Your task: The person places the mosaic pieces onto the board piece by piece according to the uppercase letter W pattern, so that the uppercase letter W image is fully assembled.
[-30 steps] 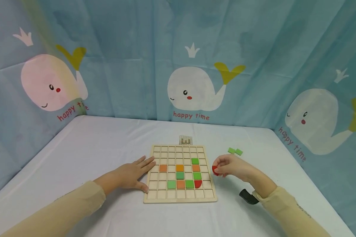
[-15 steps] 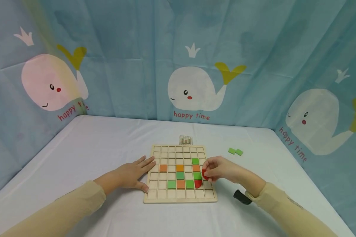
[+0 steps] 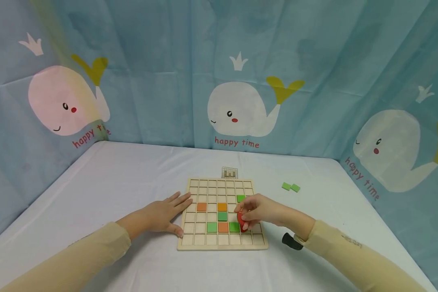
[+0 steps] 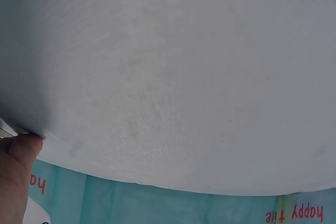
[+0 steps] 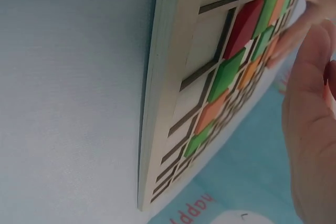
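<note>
A wooden grid board (image 3: pixel 204 240) lies on the white table with coloured tiles in several cells. Along its left edge rests my left hand (image 3: pixel 160 216), fingers spread and fairly straight, the fingertips and thumb touching the rim. My right hand (image 3: pixel 264 210) pinches a red piece (image 3: pixel 240 219) between thumb and fingers, above the lower right part of the board. A red quarter-round tile (image 5: pixel 244 27) sits in a cell, seen in the right wrist view. Beside it is a green tile (image 3: pixel 234 227); farther left are an orange tile (image 3: pixel 223 227) and a light green tile (image 3: pixel 211 227).
Two loose green tiles (image 3: pixel 295 187) lie right of the board. A small card with a printed grid pattern (image 3: pixel 229 172) lies at its far edge. A black object (image 3: pixel 291 241) shows beside the right sleeve. A blue whale-print curtain (image 3: pixel 160 109) stands behind the table.
My right hand has carried the red piece leftward from beyond the board's right edge to over the tiles, covering some of them. The left hand stays in place.
</note>
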A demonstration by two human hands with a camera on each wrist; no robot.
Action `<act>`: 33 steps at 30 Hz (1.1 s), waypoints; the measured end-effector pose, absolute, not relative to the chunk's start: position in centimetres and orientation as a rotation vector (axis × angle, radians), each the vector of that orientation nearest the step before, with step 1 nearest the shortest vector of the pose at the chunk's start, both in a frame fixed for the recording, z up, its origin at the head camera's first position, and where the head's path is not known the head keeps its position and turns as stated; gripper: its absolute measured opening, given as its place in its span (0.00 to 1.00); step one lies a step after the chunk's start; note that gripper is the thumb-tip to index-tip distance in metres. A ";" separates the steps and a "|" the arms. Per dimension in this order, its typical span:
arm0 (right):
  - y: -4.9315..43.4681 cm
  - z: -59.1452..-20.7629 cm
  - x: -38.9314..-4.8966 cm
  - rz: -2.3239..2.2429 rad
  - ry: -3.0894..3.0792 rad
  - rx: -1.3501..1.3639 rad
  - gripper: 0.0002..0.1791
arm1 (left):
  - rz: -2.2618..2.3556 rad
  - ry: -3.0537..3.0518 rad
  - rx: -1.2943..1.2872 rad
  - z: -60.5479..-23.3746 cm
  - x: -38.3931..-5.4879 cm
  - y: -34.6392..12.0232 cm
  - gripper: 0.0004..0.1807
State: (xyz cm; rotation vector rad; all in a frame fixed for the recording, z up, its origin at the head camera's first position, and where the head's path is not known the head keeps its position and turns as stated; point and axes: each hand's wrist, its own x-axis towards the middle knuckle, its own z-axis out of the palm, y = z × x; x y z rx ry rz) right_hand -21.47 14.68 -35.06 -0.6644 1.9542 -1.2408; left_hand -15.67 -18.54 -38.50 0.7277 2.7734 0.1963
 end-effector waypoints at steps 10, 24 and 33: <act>12.7 -35.5 -21.6 -1.191 2.001 -0.717 0.12 | 0.197 2.771 0.721 -38.5 -15.6 -18.5 0.57; 9.2 -36.1 -22.4 -1.009 2.027 -1.035 0.09 | 0.199 2.782 0.724 -38.5 -15.7 -18.6 0.57; 6.2 -36.5 -22.6 -0.956 2.008 -1.106 0.10 | 0.200 2.769 0.718 -38.4 -15.7 -18.5 0.57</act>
